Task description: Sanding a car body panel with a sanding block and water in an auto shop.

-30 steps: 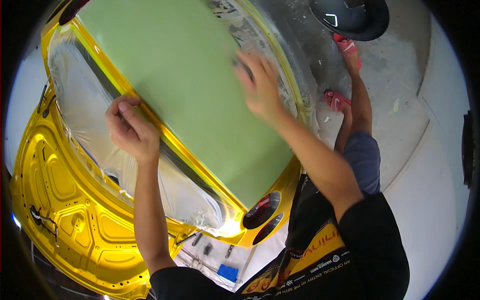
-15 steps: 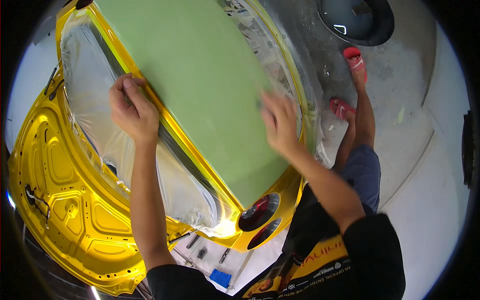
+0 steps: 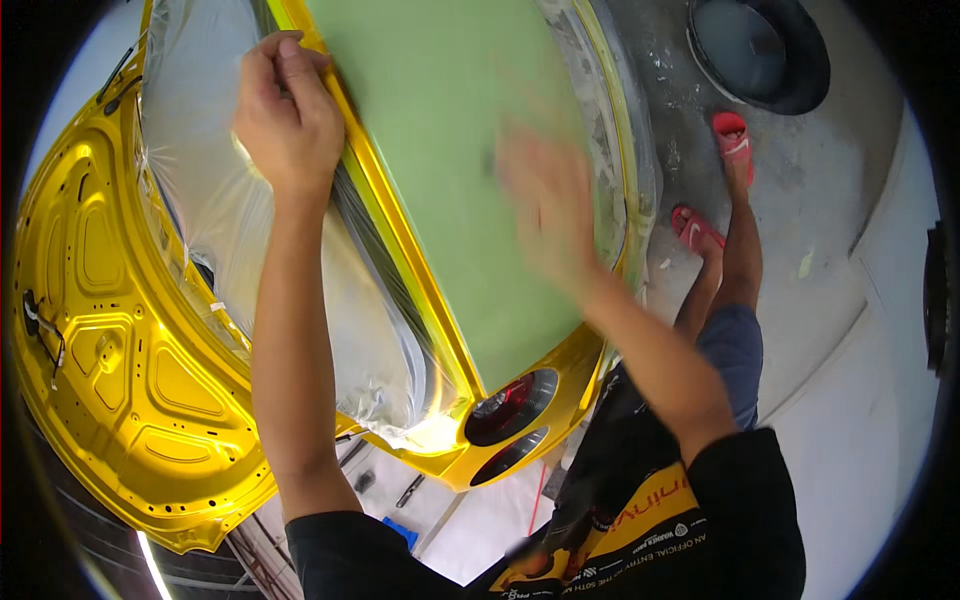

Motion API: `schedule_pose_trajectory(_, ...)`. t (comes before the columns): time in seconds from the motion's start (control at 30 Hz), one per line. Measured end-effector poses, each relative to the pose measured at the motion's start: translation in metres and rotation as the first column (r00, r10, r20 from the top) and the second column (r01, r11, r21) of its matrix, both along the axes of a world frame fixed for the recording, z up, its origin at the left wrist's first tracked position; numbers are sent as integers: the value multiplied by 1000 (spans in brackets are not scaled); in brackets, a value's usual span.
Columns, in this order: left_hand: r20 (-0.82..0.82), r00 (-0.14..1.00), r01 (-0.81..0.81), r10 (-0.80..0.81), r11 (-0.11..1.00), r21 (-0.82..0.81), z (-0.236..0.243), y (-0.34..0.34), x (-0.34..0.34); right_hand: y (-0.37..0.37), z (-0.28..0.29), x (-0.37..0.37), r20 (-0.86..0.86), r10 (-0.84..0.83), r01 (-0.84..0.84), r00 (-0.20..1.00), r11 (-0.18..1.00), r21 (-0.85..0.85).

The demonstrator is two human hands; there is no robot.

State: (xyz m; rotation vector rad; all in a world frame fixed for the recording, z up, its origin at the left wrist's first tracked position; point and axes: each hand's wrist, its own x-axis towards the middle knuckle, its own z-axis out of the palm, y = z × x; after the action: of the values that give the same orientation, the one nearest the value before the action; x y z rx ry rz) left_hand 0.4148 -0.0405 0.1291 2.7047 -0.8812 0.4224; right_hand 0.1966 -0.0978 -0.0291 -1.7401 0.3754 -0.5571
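Observation:
A car's yellow body fills the left and middle of the view, with a matte light-green panel [image 3: 440,180] along its side. My right hand [image 3: 545,195] is over this panel, smeared by motion. A small dark patch shows at its fingertips, too blurred to name. My left hand [image 3: 290,110] is closed, fingers curled and thumb pressed against them, beside the yellow strip [image 3: 415,255] that edges the green panel. What it holds, if anything, is hidden. Clear plastic sheeting [image 3: 215,170] covers the opening left of that strip.
A raised yellow lid [image 3: 120,350] stands at the left. Dark round tail lights [image 3: 510,405] sit at the near corner. Newspaper masking [image 3: 600,130] borders the green panel. On the grey floor are a black basin of water [image 3: 755,50] and my feet in red slides [image 3: 735,145].
My right hand has swept up and slightly left across the green panel, still blurred. The view has shifted, and my left hand stays closed near the yellow strip, higher in the picture.

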Motion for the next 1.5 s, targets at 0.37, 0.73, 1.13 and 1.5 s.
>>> schedule_pose_trajectory(0.37, 25, 999, 38, -37, 999, -31, -1, -25, -8, -63, 27, 139, 133, 40, -34, 990, 998, -47)
schedule_pose_trajectory(0.73, 81, 994, 71, -73, 997, 28, 8, -7, -9, 46, 50, -104, 55, 262, -255, 963, 961, -109)
schedule_pose_trajectory(1.13, 52, 998, 36, -37, 999, 19, 9, -9, -7, 44, 52, -85, -90, 204, -217, 975, 959, -183)
schedule_pose_trajectory(1.5, 43, 997, 74, -68, 987, -146, 10, -18, -6, -51, 72, 144, 150, 106, -76, 983, 978, -197)
